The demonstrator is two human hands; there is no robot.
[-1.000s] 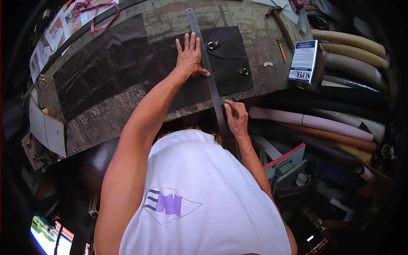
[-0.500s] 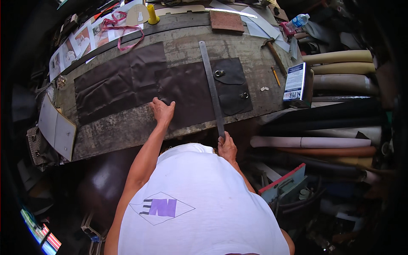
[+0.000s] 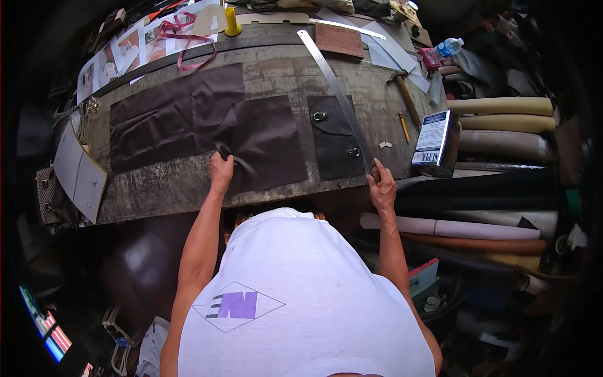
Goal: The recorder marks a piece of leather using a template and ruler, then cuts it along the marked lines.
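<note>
My left hand (image 3: 221,173) pinches the near edge of a dark brown cloth-like sheet (image 3: 273,135), and creases fan out from its fingers. A second dark brown sheet (image 3: 166,119), wrinkled, lies to the left and meets the first one. My right hand (image 3: 382,185) grips the near end of a long steel ruler (image 3: 335,83). The ruler slants away to the far left, crossing a black leather piece (image 3: 330,144) with flaps and metal ring fittings. A gap of bare tabletop separates that leather piece from the brown sheet.
On the worn workbench (image 3: 270,75) stand a brick-like block (image 3: 339,40) and a yellow cone-shaped object (image 3: 232,22). A hammer (image 3: 407,99), pencil (image 3: 404,127) and tin can (image 3: 433,138) sit at the right. Rolls of material (image 3: 502,122) are stacked beyond. A pink ribbon (image 3: 188,47) lies far left.
The ruler has swung and shifted right with my right hand, off the brown sheet's edge and over the black leather. My left hand has moved left, pulling the sheet left from the leather.
</note>
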